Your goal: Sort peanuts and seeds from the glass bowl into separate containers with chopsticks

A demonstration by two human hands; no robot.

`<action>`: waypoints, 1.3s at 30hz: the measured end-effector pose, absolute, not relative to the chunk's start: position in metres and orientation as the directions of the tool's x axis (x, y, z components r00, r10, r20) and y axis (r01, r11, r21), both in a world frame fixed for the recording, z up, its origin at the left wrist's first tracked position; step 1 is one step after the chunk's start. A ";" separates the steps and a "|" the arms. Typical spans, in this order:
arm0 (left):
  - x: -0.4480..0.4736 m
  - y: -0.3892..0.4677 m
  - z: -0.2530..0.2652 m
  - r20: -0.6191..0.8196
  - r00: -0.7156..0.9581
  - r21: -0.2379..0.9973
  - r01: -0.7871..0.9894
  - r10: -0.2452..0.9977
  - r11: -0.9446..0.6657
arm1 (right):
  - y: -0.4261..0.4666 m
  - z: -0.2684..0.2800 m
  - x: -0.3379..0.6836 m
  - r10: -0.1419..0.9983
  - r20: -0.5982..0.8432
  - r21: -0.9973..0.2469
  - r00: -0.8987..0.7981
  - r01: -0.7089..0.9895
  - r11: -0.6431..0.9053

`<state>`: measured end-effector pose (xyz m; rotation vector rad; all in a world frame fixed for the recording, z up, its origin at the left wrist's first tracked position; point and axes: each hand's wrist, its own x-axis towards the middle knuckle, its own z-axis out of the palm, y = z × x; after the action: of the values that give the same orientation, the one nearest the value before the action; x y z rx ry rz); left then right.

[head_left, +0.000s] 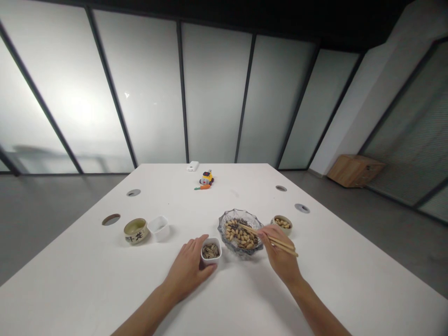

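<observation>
While my left hand (191, 266) rests on the white table (105, 280), its fingers curl around the near side of a small white square cup (211, 250) filled with striped sunflower seeds, thumb and forefinger touching its wall in a loose hold. My right hand (280, 254) is closed on a pair of wooden chopsticks (268, 238), gripped near their thick ends, which stick out to the right past my knuckles. Their tips slant up and left into the glass bowl (241, 231), which sits just beside the seed cup, between my two hands, and holds a mix of pale peanuts and darker seeds. The tips seem to lie on top of the heap, though I cannot tell whether anything is pinched between them, the view being too small there. Just behind my right hand, to the right of the glass bowl, stands a small round bowl (282, 223) with a few peanuts in it. Farther left, well apart from my left hand, an olive ceramic cup (135, 231) with dark characters on its side stands touching or almost touching a second white square cup (158, 227). Far across the table lie a small yellow toy (206, 178), an orange carrot toy (203, 187) just before it, and a flat white box (192, 166).
</observation>
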<state>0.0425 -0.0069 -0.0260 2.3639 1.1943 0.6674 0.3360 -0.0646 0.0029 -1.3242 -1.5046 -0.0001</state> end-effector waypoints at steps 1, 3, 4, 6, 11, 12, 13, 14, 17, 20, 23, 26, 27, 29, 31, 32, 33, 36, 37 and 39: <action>0.042 -0.007 -0.026 0.232 0.519 0.547 0.629 0.823 -0.552 | -0.064 0.003 0.337 0.699 0.683 -0.596 0.210 0.714 0.368; 0.042 -0.008 -0.027 0.235 0.522 0.542 0.630 0.820 -0.556 | -0.064 0.004 0.340 0.682 0.696 -0.583 0.224 0.731 0.355; 0.043 -0.008 -0.027 0.237 0.523 0.540 0.630 0.819 -0.558 | -0.064 0.005 0.341 0.671 0.705 -0.576 0.229 0.737 0.354; 0.043 -0.008 -0.028 0.238 0.523 0.539 0.630 0.818 -0.559 | -0.064 0.007 0.342 0.654 0.719 -0.568 0.237 0.742 0.356; 0.043 -0.007 -0.027 0.229 0.519 0.536 0.639 0.823 -0.552 | -0.063 0.007 0.343 0.666 0.713 -0.569 0.221 0.737 0.365; 0.043 -0.007 -0.027 0.227 0.519 0.535 0.640 0.824 -0.551 | -0.063 0.007 0.343 0.675 0.708 -0.570 0.208 0.733 0.371; 0.043 -0.007 -0.027 0.225 0.520 0.535 0.641 0.824 -0.551 | -0.063 0.007 0.343 0.684 0.702 -0.571 0.197 0.730 0.376; 0.043 -0.007 -0.027 0.225 0.520 0.535 0.640 0.824 -0.551 | -0.063 0.006 0.343 0.693 0.696 -0.574 0.191 0.727 0.377; 0.043 -0.008 -0.026 0.224 0.523 0.541 0.635 0.823 -0.551 | -0.064 0.007 0.344 0.697 0.692 -0.582 0.189 0.717 0.383; 0.043 -0.008 -0.024 0.217 0.521 0.543 0.638 0.825 -0.546 | -0.064 0.008 0.346 0.671 0.711 -0.580 0.209 0.714 0.392; 0.043 -0.009 -0.022 0.221 0.518 0.540 0.640 0.826 -0.546 | -0.065 0.009 0.346 0.647 0.715 -0.609 0.267 0.691 0.388; 0.043 -0.009 -0.022 0.234 0.516 0.541 0.635 0.824 -0.551 | -0.065 0.009 0.343 0.669 0.675 -0.672 0.312 0.634 0.383; 0.043 -0.009 -0.023 0.238 0.515 0.542 0.633 0.823 -0.553 | -0.065 0.009 0.342 0.683 0.660 -0.688 0.313 0.617 0.382; 0.043 -0.009 -0.023 0.243 0.516 0.542 0.630 0.821 -0.556 | -0.066 0.009 0.338 0.712 0.634 -0.709 0.302 0.596 0.378; 0.043 -0.009 -0.023 0.246 0.518 0.543 0.627 0.819 -0.559 | -0.066 0.010 0.335 0.735 0.615 -0.718 0.286 0.589 0.371; 0.043 -0.009 -0.023 0.245 0.518 0.543 0.626 0.819 -0.559 | -0.066 0.011 0.333 0.744 0.608 -0.718 0.277 0.591 0.367; 0.043 -0.009 -0.023 0.241 0.519 0.543 0.628 0.820 -0.557 | -0.066 0.012 0.332 0.750 0.604 -0.718 0.270 0.594 0.364; 0.043 -0.009 -0.023 0.227 0.517 0.542 0.636 0.825 -0.548 | -0.066 0.013 0.331 0.765 0.594 -0.717 0.251 0.597 0.361; 0.043 -0.009 -0.024 0.228 0.517 0.542 0.636 0.825 -0.549 | -0.066 0.013 0.331 0.765 0.594 -0.718 0.250 0.594 0.363; 0.043 -0.008 -0.025 0.236 0.518 0.543 0.631 0.822 -0.554 | -0.066 0.012 0.332 0.760 0.602 -0.713 0.245 0.594 0.373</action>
<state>0.0428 -0.0083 -0.0247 2.3724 1.1979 0.6700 0.3318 -0.0660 0.0115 -1.3071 -1.4366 0.1740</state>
